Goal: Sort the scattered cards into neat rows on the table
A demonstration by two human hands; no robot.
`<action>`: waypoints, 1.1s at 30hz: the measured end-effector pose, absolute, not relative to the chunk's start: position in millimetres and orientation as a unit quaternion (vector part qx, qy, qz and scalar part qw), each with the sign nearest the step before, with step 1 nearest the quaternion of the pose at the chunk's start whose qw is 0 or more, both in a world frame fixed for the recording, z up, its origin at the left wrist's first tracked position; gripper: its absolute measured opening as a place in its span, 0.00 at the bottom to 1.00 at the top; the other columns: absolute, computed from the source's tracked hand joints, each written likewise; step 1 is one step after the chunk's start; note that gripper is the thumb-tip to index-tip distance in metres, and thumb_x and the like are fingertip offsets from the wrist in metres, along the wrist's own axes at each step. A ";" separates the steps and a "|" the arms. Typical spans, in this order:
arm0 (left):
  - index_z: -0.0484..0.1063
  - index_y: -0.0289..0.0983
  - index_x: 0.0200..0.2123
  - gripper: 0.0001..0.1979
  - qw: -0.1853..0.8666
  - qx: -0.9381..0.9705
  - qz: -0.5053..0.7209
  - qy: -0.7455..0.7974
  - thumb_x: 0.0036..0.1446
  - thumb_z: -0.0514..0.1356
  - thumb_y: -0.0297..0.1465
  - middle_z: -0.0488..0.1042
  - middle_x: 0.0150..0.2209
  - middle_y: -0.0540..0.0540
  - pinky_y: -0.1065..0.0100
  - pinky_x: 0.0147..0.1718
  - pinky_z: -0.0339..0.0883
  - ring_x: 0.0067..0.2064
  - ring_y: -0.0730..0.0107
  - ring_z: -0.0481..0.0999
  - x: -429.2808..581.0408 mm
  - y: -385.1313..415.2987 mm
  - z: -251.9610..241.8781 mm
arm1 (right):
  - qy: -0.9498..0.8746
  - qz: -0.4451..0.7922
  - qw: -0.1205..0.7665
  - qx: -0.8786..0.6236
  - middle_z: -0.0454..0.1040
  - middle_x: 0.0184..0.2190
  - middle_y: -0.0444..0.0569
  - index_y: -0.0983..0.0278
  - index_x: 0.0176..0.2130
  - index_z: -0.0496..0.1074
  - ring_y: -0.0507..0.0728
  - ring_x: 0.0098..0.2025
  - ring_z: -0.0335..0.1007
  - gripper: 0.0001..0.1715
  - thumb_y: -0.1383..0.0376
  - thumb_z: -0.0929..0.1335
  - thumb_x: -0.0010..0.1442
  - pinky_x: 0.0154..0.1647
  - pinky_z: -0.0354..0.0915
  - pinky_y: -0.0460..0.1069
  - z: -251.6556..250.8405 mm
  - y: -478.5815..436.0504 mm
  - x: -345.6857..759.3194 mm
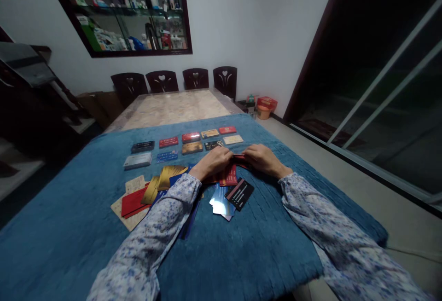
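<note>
My left hand (214, 161) and my right hand (265, 159) are closed on opposite ends of a small stack of red cards (239, 156). Other red cards (228, 176) lie just below it, partly under my left hand. Close by, a black card (239, 194) with a stripe and printed lines overlaps several light-blue cards (221, 200). Under and beside my left forearm is a loose pile of gold cards (169, 175), red cards (134, 201), dark-blue cards (191, 218) and cream cards (135, 184). My forearm hides part of that pile.
Beyond my hands, sorted card stacks stand in two rows, among them a silver-grey stack (138, 160), a blue stack (167, 156) and a yellow stack (210, 133). A blue cloth (262, 250) covers the near part of the marble table (172, 107). Several chairs (161, 81) line the far end.
</note>
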State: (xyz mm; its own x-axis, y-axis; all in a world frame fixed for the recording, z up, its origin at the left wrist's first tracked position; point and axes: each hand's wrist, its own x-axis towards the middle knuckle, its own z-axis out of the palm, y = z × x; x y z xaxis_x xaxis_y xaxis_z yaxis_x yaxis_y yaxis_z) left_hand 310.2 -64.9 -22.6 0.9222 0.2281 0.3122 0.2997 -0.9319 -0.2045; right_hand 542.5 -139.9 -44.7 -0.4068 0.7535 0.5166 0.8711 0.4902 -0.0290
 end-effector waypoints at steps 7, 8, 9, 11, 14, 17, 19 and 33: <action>0.72 0.32 0.49 0.15 0.076 -0.962 -0.206 -0.165 0.62 0.53 0.18 0.76 0.40 0.40 0.62 0.45 0.71 0.43 0.62 0.75 310.1 -63.8 -23.5 | -0.800 -0.147 0.279 -0.510 0.81 0.36 0.53 0.62 0.44 0.78 0.58 0.36 0.75 0.11 0.66 0.66 0.68 0.39 0.65 0.50 -47.2 -141.8 541.6; 0.72 0.32 0.50 0.16 0.066 -0.961 -0.213 -0.166 0.61 0.53 0.18 0.76 0.41 0.40 0.62 0.46 0.71 0.43 0.62 0.75 310.0 -64.0 -23.0 | -0.797 -0.144 0.283 -0.514 0.82 0.38 0.54 0.62 0.46 0.78 0.58 0.37 0.75 0.11 0.66 0.66 0.68 0.40 0.66 0.50 -46.6 -142.4 541.1; 0.72 0.32 0.50 0.17 0.059 -0.960 -0.217 -0.169 0.60 0.53 0.18 0.75 0.41 0.40 0.62 0.46 0.71 0.44 0.62 0.75 309.9 -64.2 -22.4 | -0.794 -0.139 0.286 -0.519 0.82 0.39 0.54 0.62 0.47 0.77 0.59 0.38 0.76 0.12 0.66 0.66 0.68 0.41 0.67 0.51 -45.8 -143.1 540.5; 0.73 0.33 0.49 0.17 0.049 -0.958 -0.223 -0.175 0.59 0.52 0.17 0.75 0.41 0.40 0.62 0.45 0.71 0.43 0.62 0.75 309.8 -64.4 -21.6 | -0.788 -0.125 0.291 -0.528 0.82 0.41 0.55 0.62 0.50 0.76 0.59 0.40 0.76 0.13 0.65 0.66 0.68 0.42 0.68 0.51 -44.1 -144.5 539.0; 0.73 0.34 0.48 0.18 0.044 -0.954 -0.232 -0.182 0.58 0.52 0.17 0.75 0.41 0.41 0.63 0.45 0.70 0.43 0.63 0.74 309.5 -64.5 -21.4 | -0.778 -0.109 0.296 -0.544 0.82 0.42 0.54 0.62 0.54 0.74 0.60 0.41 0.77 0.16 0.65 0.66 0.67 0.42 0.69 0.51 -42.4 -146.4 536.4; 0.73 0.35 0.47 0.18 0.045 -0.952 -0.236 -0.188 0.58 0.52 0.17 0.74 0.40 0.41 0.64 0.44 0.70 0.43 0.63 0.74 310.0 -64.7 -22.2 | -0.769 -0.102 0.299 -0.555 0.82 0.41 0.53 0.61 0.53 0.73 0.59 0.39 0.77 0.16 0.66 0.68 0.66 0.39 0.68 0.49 -42.6 -147.5 534.1; 0.74 0.35 0.47 0.16 0.048 -0.953 -0.229 -0.194 0.60 0.52 0.19 0.74 0.40 0.41 0.64 0.44 0.69 0.42 0.63 0.74 310.9 -65.6 -22.7 | -0.770 -0.094 0.302 -0.555 0.82 0.40 0.51 0.60 0.52 0.74 0.58 0.38 0.77 0.15 0.66 0.68 0.66 0.37 0.67 0.48 -43.6 -148.0 533.0; 0.62 0.36 0.63 0.25 0.028 -0.955 -0.148 -0.254 0.63 0.55 0.29 0.71 0.52 0.35 0.54 0.53 0.66 0.55 0.53 0.71 312.9 -87.8 -18.2 | -0.755 -0.091 0.260 -0.596 0.74 0.47 0.55 0.63 0.56 0.69 0.60 0.43 0.75 0.24 0.74 0.67 0.61 0.43 0.71 0.51 -50.1 -146.2 532.3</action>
State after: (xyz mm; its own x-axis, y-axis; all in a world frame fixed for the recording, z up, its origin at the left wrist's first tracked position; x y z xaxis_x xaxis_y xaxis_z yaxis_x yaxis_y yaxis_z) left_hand 312.9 -87.8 -18.2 0.8270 0.4769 0.2976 0.4936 -0.8694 0.0217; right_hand 532.3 -146.2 -50.1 -0.1557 0.8518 0.5002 0.9463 0.2739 -0.1719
